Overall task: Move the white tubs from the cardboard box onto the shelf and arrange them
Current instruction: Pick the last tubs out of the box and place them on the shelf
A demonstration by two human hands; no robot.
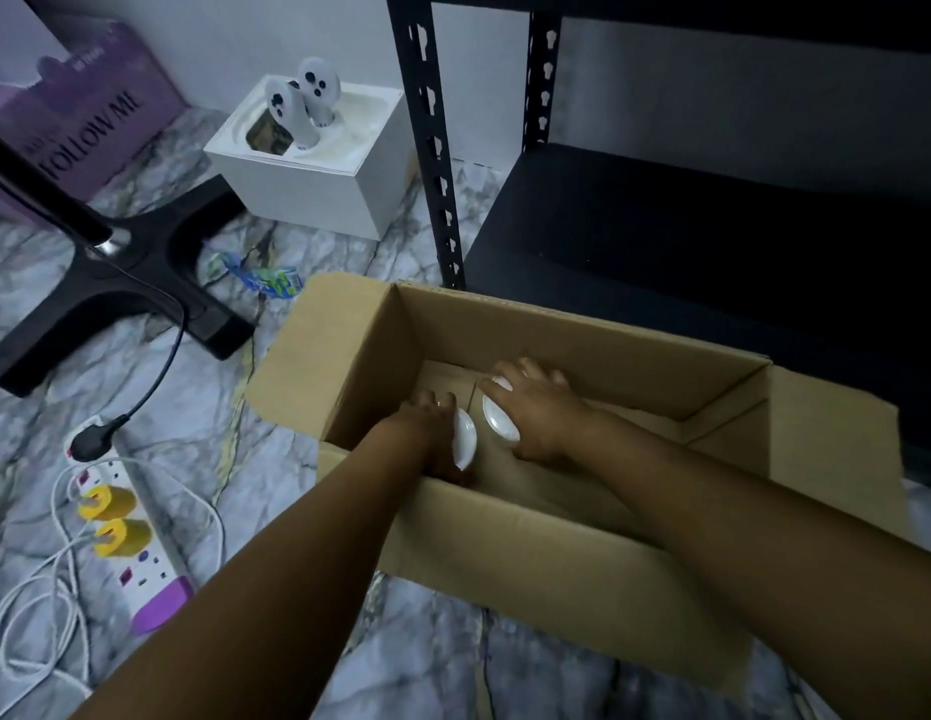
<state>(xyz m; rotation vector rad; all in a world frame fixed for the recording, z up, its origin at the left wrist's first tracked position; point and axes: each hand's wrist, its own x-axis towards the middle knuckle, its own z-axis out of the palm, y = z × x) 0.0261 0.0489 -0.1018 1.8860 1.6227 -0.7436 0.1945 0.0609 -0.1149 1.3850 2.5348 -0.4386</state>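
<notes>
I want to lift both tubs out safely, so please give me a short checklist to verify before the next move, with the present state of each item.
1. Left hand grips the left white tub: ok.
2. Right hand grips the right white tub: ok.
3. The tubs are apart, not stuck together: ok, a gap shows.
4. Cardboard box flaps are open for lifting out: ok.
5. Bottom shelf has free space: ok, as far as it is visible.
6. More tubs left in the box: cannot tell, arms hide part of it.
</notes>
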